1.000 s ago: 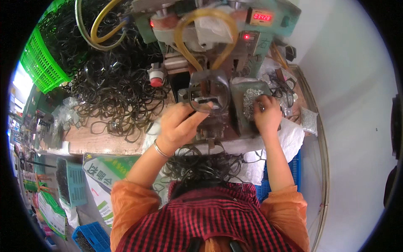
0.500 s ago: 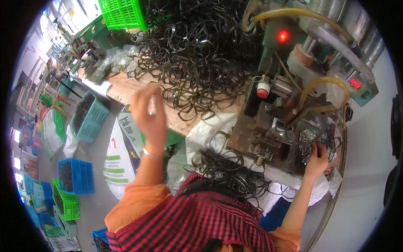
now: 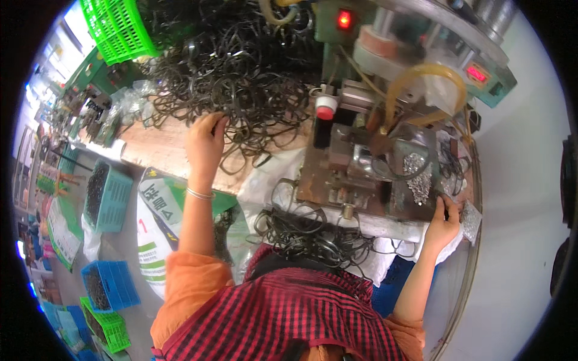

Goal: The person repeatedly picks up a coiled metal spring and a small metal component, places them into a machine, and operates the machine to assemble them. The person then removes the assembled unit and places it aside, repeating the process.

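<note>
My left hand (image 3: pixel 203 147) is at the near edge of a big tangled pile of thin black loops (image 3: pixel 232 78) on the wooden bench. Its fingers are curled toward the thumb beside the loops; whether a loop is between them does not show. On the right, my right hand (image 3: pixel 444 225) is closed in a pinch just beside a heap of small silvery metal pieces (image 3: pixel 416 174). Anything in that pinch is too small to make out. The heap lies on the bed of a bench press machine (image 3: pixel 373 156). More black loops (image 3: pixel 307 234) lie bunched in front of the machine, near my body.
Yellow tubes (image 3: pixel 421 71) curve over the press. Beside my right hand lies a small clear bag (image 3: pixel 471 221). A bright green crate (image 3: pixel 117 30) stands at the back left. Blue (image 3: pixel 123 286) and teal (image 3: pixel 114 195) crates and a white printed sack (image 3: pixel 153 240) stand lower left.
The view has shifted, so the machine sits further left in the picture. My left hand has moved up to the loops. My right hand has drawn back from the metal pieces to the heap's near edge.
</note>
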The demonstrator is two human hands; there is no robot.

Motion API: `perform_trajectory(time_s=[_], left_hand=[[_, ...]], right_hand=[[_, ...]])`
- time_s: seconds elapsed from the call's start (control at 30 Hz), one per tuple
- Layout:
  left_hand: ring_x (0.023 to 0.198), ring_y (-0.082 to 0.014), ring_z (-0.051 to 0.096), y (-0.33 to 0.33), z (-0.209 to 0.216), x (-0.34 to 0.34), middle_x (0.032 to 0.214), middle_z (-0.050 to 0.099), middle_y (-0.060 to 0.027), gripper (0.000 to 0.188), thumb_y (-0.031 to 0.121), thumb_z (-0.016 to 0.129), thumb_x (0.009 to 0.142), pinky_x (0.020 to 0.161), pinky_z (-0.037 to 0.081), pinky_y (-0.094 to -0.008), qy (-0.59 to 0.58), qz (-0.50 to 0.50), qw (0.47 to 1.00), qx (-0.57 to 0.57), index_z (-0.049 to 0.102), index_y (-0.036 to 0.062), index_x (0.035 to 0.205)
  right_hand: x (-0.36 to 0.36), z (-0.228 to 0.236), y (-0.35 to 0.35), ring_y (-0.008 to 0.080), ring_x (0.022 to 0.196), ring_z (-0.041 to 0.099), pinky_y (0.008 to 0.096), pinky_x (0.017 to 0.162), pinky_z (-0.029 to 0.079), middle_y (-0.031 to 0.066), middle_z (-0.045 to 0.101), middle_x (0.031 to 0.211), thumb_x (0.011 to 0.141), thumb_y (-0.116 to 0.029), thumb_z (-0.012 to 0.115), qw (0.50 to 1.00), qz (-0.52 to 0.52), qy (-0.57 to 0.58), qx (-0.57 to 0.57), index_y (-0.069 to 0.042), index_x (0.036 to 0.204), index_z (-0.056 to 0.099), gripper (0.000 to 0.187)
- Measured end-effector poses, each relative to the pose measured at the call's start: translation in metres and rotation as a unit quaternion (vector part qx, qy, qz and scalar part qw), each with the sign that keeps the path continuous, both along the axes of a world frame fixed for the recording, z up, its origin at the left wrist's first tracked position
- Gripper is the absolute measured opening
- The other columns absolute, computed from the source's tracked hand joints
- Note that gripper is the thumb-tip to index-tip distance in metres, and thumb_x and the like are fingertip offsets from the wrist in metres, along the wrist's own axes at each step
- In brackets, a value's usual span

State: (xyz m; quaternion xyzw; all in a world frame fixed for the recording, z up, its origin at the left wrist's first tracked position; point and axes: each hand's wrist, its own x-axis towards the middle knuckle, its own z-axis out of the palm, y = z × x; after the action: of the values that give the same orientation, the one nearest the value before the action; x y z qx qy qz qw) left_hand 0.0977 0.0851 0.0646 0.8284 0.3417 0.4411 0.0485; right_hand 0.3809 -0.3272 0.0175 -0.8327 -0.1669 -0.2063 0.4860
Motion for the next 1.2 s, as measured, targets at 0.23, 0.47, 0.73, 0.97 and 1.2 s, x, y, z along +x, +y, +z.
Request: perform_trajectory(time_s=[0.23, 0.47, 0.73, 0.97, 1.2], left_hand=[[0.073, -0.0278, 0.064, -0.016, 0.057, 0.055, 0.088, 0.067, -0.0114, 0.016, 0.002, 0.065, 0.086, 0.064, 0.049, -0.0338, 0.07, -0.157, 0.985, -0.004, 0.073, 0.0052, 0.1], [0.073, -0.0194, 0.06, -0.061, 0.055, 0.068, 0.089, 0.067, -0.0111, 0.018, -0.005, 0.062, 0.087, 0.067, 0.048, -0.029, -0.163, -0.242, 0.956, 0.013, 0.07, 0.0, 0.102], [0.09, -0.0251, 0.062, -0.143, 0.021, 0.069, 0.103, 0.064, -0.012, 0.019, 0.009, 0.066, 0.084, 0.078, 0.051, -0.0344, -0.191, -0.382, 0.904, 0.034, 0.062, 0.0041, 0.102], [0.088, -0.0239, 0.059, -0.15, 0.097, 0.005, 0.096, 0.06, -0.013, 0.026, 0.025, 0.053, 0.1, 0.082, 0.054, -0.0379, -0.193, -0.062, 0.947, 0.25, 0.054, -0.0015, 0.1], [0.078, -0.0227, 0.067, -0.149, 0.058, 0.087, 0.095, 0.068, -0.0115, 0.034, -0.01, 0.071, 0.068, 0.065, 0.054, -0.03, -0.119, -0.372, 0.911, 0.131, 0.074, 0.0059, 0.098]], right_hand=[[-0.053, 0.092, 0.078, 0.0195, 0.088, 0.067, 0.0299, 0.082, 0.051, 0.0122, 0.072, 0.094, 0.082, 0.0, 0.071, 0.97, 0.239, 0.0, 0.051, 0.0, 0.097, 0.074, 0.016], [-0.056, 0.056, 0.135, 0.0082, 0.083, 0.062, 0.0217, 0.077, 0.048, 0.005, 0.071, 0.09, 0.084, 0.0, 0.072, 0.878, 0.277, 0.208, 0.331, 0.0, 0.119, 0.061, 0.037], [-0.059, 0.093, 0.137, 0.0116, 0.089, 0.064, 0.0233, 0.081, 0.05, 0.0089, 0.071, 0.095, 0.085, 0.005, 0.066, 0.779, 0.364, 0.35, 0.371, 0.003, 0.126, 0.055, 0.043], [-0.095, 0.116, 0.11, 0.0239, 0.113, 0.062, 0.0346, 0.099, 0.048, 0.0229, 0.061, 0.126, 0.089, -0.006, 0.067, 0.888, 0.382, 0.171, 0.188, 0.006, 0.138, 0.046, 0.055], [0.005, 0.01, 0.056, 0.0429, 0.124, 0.05, 0.0502, 0.098, 0.045, 0.0236, 0.059, 0.127, 0.078, -0.016, 0.072, 0.954, -0.002, -0.095, -0.283, -0.005, 0.096, 0.071, 0.021]])
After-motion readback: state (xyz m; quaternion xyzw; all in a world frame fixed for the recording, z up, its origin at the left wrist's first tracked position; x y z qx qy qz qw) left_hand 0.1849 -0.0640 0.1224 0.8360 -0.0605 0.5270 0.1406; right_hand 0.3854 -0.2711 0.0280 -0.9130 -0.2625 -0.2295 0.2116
